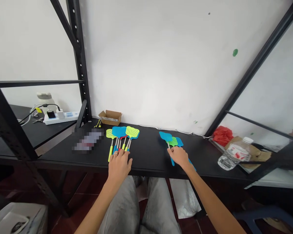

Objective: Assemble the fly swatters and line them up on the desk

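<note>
My right hand (177, 156) is closed, pinching a blue fly swatter (165, 136) right of centre on the tabletop (148, 156), a green swatter (173, 141) partly hidden behind. Left of centre by the front edge, my left hand (119, 163) spreads loosely over fanned swatters (119, 131), hiding handle ends; I can't tell if it grips any. Bottle (234, 154) label: too small to read. Pixelation masks a patch (89, 140) leftward.
</note>
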Demonstrator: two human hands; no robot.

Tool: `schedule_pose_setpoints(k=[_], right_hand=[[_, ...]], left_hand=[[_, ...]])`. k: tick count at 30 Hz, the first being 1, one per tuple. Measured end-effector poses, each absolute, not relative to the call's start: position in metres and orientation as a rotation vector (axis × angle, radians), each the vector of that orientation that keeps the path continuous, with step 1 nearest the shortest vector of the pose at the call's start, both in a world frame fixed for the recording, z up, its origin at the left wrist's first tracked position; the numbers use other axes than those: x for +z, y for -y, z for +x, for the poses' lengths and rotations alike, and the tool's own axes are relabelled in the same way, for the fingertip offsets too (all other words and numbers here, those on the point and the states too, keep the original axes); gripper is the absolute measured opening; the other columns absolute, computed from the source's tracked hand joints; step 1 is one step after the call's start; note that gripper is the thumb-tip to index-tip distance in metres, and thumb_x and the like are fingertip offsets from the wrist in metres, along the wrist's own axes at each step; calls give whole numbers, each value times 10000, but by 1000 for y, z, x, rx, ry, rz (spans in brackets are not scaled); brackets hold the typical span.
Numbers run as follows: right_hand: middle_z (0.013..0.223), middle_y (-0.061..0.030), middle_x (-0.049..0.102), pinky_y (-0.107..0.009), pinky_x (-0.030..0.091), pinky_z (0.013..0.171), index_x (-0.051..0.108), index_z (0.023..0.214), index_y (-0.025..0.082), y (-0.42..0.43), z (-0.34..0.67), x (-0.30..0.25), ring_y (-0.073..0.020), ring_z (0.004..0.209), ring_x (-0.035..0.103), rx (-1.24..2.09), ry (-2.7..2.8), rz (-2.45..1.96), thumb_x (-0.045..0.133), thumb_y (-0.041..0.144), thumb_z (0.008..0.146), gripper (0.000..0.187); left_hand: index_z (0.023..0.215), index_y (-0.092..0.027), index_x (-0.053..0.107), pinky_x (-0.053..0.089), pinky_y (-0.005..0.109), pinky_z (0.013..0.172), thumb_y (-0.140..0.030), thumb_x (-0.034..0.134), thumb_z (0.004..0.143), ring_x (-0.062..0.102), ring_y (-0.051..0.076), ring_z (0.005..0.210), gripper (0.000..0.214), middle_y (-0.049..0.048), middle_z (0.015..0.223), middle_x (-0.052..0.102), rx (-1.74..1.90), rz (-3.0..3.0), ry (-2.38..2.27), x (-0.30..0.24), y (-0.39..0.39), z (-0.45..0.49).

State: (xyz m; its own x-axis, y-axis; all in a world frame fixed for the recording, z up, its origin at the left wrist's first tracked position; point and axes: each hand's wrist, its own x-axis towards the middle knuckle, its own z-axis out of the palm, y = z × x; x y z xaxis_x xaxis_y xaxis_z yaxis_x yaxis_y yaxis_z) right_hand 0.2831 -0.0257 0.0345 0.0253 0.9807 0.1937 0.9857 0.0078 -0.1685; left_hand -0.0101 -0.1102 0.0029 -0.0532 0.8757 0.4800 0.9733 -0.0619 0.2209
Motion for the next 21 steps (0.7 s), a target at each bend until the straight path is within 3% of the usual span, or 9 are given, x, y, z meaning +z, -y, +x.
schedule_pose_setpoints(k=[9,15,18,21], right_hand=[[849,-154,689,-362,432,689,697,762,176,34,275,21,-313,829,670,-183,2092,-2137,463,528,914,449],[793,-139,684,-347,420,691,694,741,177,50,276,26,-298,818,664,-159,1997,-2125,483,527,908,442],[745,-101,685,-319,426,667,692,751,208,57,271,26,-266,784,660,92,1908,-1900,485,551,898,427],[793,-83,712,-282,441,552,704,844,211,56,261,26,-209,650,640,666,1726,-1530,501,599,873,440]], left_hand=[[1038,-182,678,366,406,808,-219,450,921,595,303,958,258,111,986,684,-653,-2016,2004,-3,113,-2],[1169,-174,625,364,390,802,-172,382,935,608,292,931,337,109,908,687,-685,-2081,1970,1,112,3],[1216,-167,581,386,367,779,-189,342,956,600,257,861,355,93,894,668,-898,-2199,1937,12,118,12],[1239,-181,542,395,336,723,-231,301,979,568,228,782,358,64,829,633,-1188,-2306,1899,24,129,25]])
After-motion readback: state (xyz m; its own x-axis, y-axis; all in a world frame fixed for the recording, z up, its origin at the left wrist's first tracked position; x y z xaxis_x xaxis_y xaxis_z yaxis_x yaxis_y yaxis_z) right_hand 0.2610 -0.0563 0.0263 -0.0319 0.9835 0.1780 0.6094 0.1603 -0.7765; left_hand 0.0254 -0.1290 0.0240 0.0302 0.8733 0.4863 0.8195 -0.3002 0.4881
